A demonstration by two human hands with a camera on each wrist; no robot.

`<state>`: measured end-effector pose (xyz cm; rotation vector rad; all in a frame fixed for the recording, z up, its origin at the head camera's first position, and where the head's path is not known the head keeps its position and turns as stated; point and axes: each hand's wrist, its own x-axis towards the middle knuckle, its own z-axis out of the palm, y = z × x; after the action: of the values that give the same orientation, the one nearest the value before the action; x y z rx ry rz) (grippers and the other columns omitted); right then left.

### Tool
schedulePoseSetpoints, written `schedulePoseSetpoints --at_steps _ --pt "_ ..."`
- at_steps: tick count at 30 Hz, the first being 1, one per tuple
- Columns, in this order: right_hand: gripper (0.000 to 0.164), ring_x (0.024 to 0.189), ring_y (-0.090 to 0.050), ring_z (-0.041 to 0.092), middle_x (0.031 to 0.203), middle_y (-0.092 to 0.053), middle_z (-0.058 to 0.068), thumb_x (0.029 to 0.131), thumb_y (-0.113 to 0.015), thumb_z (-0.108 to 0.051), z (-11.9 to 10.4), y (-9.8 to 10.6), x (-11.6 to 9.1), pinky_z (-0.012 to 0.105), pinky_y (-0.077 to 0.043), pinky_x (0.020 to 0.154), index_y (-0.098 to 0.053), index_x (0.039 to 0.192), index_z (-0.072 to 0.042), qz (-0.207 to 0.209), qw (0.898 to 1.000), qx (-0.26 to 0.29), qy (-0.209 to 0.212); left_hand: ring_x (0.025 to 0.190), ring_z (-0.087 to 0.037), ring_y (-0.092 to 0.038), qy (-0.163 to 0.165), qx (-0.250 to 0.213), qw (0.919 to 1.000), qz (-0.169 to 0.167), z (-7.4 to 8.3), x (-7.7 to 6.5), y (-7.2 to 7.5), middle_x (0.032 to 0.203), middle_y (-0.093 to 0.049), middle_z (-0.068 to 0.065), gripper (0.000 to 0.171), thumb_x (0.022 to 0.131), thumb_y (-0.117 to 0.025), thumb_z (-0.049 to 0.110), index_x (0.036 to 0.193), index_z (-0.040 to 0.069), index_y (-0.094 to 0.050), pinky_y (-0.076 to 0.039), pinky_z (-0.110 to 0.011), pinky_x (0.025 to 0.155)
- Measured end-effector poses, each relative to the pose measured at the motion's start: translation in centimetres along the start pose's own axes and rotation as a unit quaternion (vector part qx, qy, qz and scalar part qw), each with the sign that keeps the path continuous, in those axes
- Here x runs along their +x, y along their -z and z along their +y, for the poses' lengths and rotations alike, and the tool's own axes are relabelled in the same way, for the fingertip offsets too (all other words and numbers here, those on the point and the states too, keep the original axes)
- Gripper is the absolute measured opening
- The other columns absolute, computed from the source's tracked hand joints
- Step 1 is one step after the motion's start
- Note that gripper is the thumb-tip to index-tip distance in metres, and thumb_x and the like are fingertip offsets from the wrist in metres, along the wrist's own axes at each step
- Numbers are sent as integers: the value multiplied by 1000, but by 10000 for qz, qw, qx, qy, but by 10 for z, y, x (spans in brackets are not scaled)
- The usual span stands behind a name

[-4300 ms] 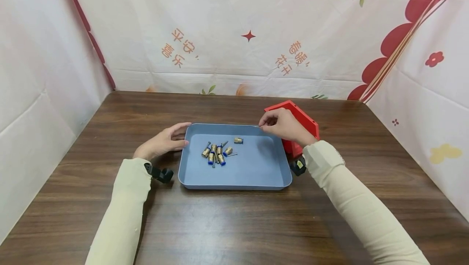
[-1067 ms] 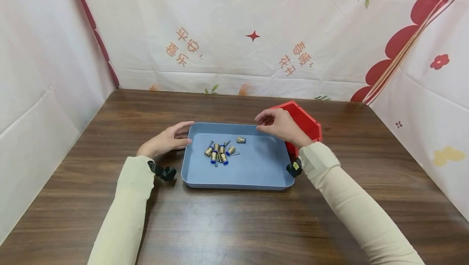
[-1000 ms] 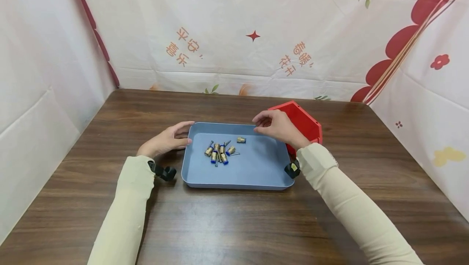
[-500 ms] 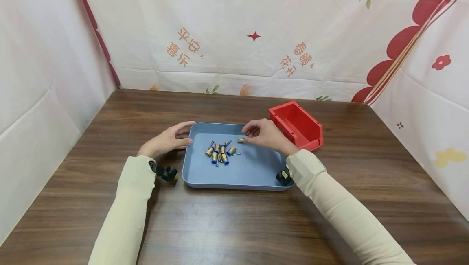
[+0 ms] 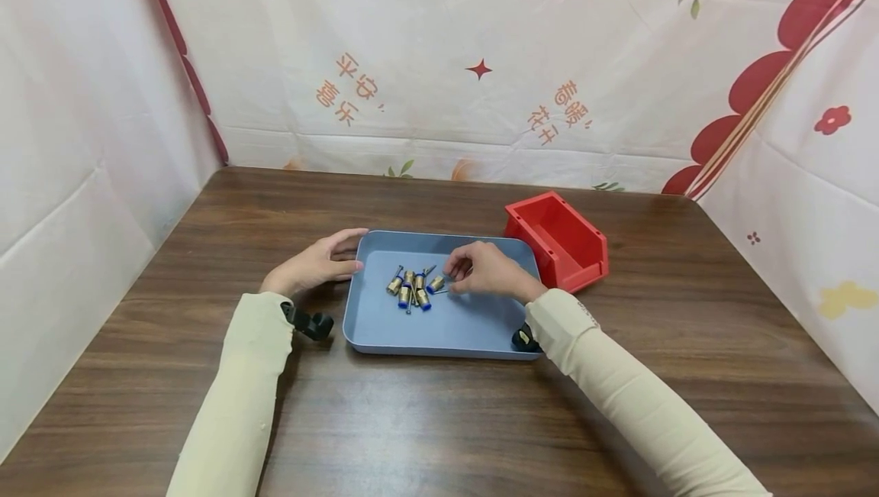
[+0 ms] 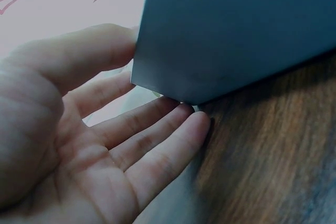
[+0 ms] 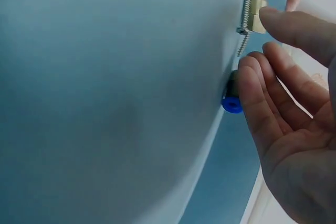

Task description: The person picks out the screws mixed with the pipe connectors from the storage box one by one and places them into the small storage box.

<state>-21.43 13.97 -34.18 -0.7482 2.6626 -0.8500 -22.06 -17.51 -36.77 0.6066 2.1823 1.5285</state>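
Blue tray [image 5: 474,335] taken as landmark, flat on the wooden tabletop [image 5: 384,421]. Left hand [image 5: 319,260]: fingers spread, thumb and fingertips touching the tray at its far left corner, nothing pinched. Right hand [image 5: 486,268]: above the tray, right of its middle, thumb apart from loosely bent fingers, no item visible between them. Main cluster, brass fittings [image 5: 423,298] with blue ends plus loose screws [image 5: 409,306], lies left of the tray's middle. Key relation: the single screw [image 5: 442,291] points almost end-on at the right fingertips, just beside them, its long axis roughly parallel to the tray's long edges; right hand is nearer. Right wrist view: blue-ended fitting [image 7: 232,103] beside the fingers, partly hidden; contact cannot be told. Edges: low walls all round; red bin [image 5: 559,241] stands just outside the tray's far right corner. Room to move appears widest over the tray's near and right portions.
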Motion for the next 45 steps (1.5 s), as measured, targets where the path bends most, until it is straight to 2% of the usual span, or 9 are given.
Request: schedulePoseSetpoints --at_steps 11,21,34,45 --pt "24 76 -56 15 86 -65 3 75 -81 -11 -2 -5 1 24 -52 73 -70 97 -9 -158 9996 -75 -206 137 -40 -35 -45 -35 10000 3 2 1 0 152 -28 -25 69 94 -58 8 151 6 -19 -38 -51 106" --pt "10 71 -56 14 81 -68 1 79 -75 -7 -1 -7 3 22 -52 68 -74 89 -11 -301 9995 -93 -31 137 -41 -34 -37 44 10000 -12 1 0 0 152 -26 -26 68 95 -56 7 152 5 -18 -37 -51 106" --pt "7 68 -55 13 78 -68 1 80 -73 -6 7 -6 4 21 -51 66 -75 85 -11 -331 9992 -24 220 137 -41 -34 -61 -14 10000 -16 -1 1 0 152 -28 -26 69 95 -57 9 152 5 -18 -36 -52 107" --pt "7 68 -56 13 79 -69 1 80 -74 -8 8 -5 3 22 -52 66 -75 86 -11 -280 9993 4 239 137 -41 -33 -80 24 10000 -12 -2 0 1 152 -27 -27 69 95 -57 9 151 4 -18 -36 -53 107"
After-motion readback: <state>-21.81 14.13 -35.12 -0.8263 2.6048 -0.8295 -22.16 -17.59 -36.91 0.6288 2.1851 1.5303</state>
